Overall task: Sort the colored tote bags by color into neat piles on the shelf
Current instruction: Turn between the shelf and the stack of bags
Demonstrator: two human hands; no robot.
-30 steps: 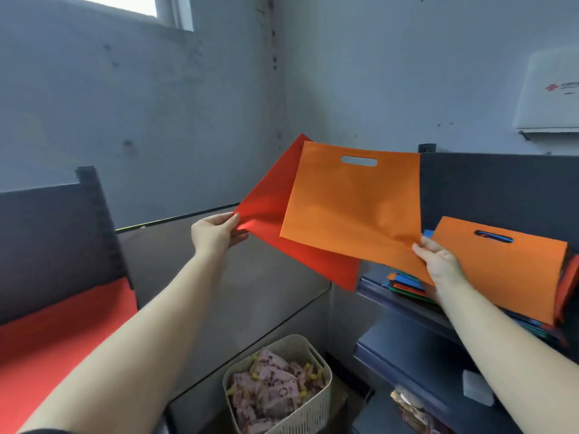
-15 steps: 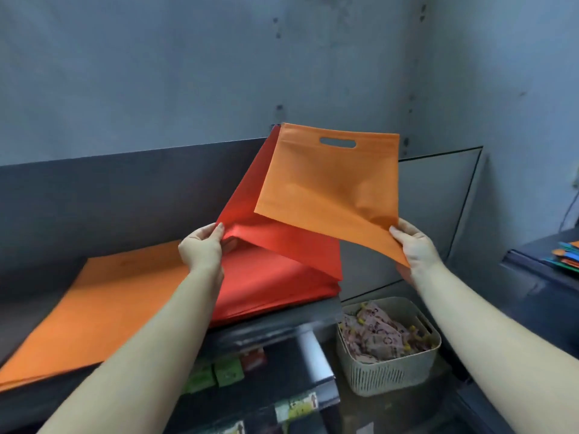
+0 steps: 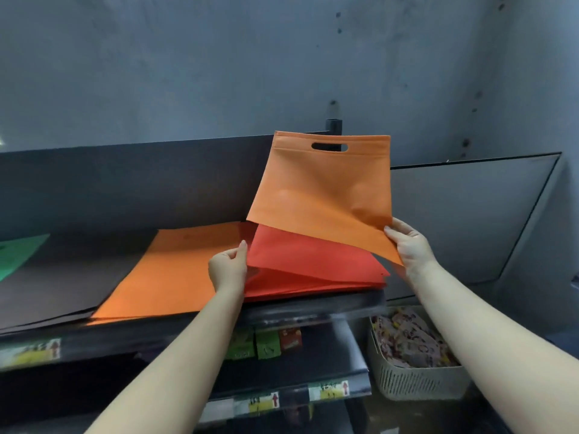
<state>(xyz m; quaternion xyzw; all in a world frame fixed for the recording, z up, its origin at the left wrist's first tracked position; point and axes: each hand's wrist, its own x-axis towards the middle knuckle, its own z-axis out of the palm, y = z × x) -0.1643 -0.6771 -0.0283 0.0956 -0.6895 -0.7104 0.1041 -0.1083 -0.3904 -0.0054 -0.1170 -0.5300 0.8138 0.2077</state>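
My right hand (image 3: pixel 407 245) pinches the lower right corner of an orange tote bag (image 3: pixel 319 189) and holds it upright above the shelf, its handle slot at the top. My left hand (image 3: pixel 228 266) pinches the left edge of a red tote bag (image 3: pixel 313 261), which lies on top of the red pile (image 3: pixel 313 286) at the right end of the dark shelf (image 3: pixel 313 308). Left of the red pile lies an orange pile (image 3: pixel 169 270). A black pile (image 3: pixel 62 277) and a green bag (image 3: pixel 18 255) lie further left.
A cream basket (image 3: pixel 413 386) full of wrapped snacks stands on the floor at lower right. Below the top shelf, a lower shelf holds small green and red packets (image 3: pixel 266 343) and price labels. A grey wall rises behind the shelf's dark back panel.
The view has turned from the right-hand shelf to this one. My left hand has lowered the red bag onto the red pile. My right hand still holds the orange bag, now more upright.
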